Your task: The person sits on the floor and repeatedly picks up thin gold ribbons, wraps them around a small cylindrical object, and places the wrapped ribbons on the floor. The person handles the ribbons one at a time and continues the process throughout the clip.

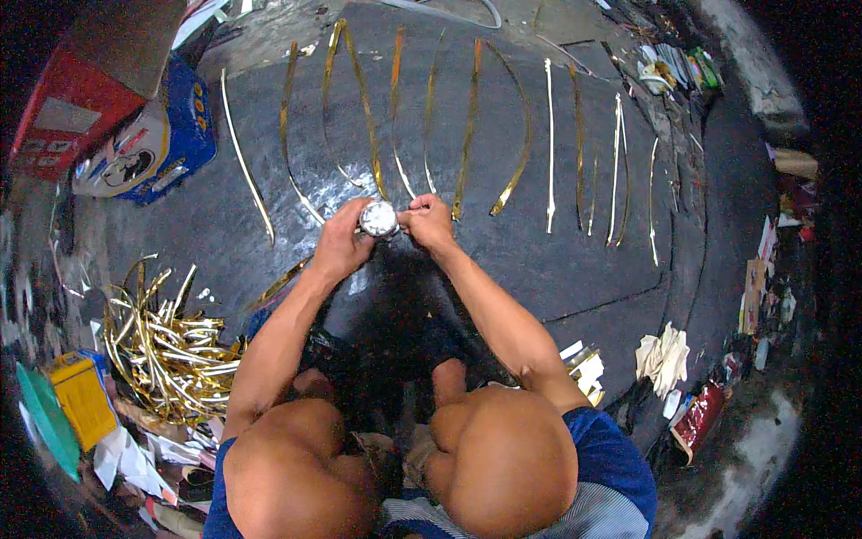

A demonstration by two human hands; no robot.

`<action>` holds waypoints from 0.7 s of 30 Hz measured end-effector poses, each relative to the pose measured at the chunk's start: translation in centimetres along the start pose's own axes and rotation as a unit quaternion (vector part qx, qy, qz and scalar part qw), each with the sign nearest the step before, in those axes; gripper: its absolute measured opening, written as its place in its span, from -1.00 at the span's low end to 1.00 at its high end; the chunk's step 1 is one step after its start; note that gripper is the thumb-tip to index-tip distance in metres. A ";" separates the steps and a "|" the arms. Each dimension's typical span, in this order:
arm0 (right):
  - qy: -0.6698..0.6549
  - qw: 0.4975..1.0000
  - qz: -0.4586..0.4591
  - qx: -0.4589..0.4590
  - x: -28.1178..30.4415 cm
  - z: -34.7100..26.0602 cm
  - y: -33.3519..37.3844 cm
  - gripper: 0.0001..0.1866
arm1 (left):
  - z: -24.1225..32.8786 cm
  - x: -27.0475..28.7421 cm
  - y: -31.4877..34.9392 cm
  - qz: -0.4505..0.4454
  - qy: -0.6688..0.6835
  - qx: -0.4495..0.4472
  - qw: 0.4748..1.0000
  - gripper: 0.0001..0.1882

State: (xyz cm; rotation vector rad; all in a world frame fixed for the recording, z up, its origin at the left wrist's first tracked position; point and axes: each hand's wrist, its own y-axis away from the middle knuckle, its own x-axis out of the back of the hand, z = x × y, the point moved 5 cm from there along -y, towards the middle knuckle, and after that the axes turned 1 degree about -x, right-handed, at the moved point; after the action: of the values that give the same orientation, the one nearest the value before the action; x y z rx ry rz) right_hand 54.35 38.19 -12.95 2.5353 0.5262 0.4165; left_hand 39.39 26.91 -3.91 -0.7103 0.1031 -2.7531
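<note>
Just past the bent knees point(507, 458), the left hand point(344, 239) clasps a round silvery-white piece point(379, 217), with the right hand point(431, 222) bunched at its edge, its hold unclear. The step seems to be handling that piece, and the next move calls for steady left support; beyond, gold and white strips point(549, 144) cross the dark floor point(593, 278).

Red carton point(79, 101): I see pale printed panels, wording too small to read.
Blue box point(163, 144): I note orange characters and a dark oval emblem; I cannot read them.
</note>
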 end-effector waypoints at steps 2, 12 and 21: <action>0.000 0.999 0.007 -0.037 0.3 -0.7 0.1 -0.69 | 0.3 -0.2 -0.4 0.004 -0.007 -0.013 1.000 -0.42; -0.311 0.933 -0.170 0.057 10.2 -15.3 9.2 -0.80 | -0.6 0.9 0.6 -0.005 -0.010 -0.046 0.999 -0.44; -0.255 0.913 -0.058 0.315 24.6 -30.4 17.6 -0.64 | -1.2 0.1 -0.2 -0.072 -0.009 0.037 0.997 -0.42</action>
State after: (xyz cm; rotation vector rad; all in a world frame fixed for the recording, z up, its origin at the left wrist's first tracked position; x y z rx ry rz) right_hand 69.19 47.82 26.14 3.0226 0.6730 -0.5467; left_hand 38.68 27.06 -4.92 -0.7491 -0.0556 -2.8694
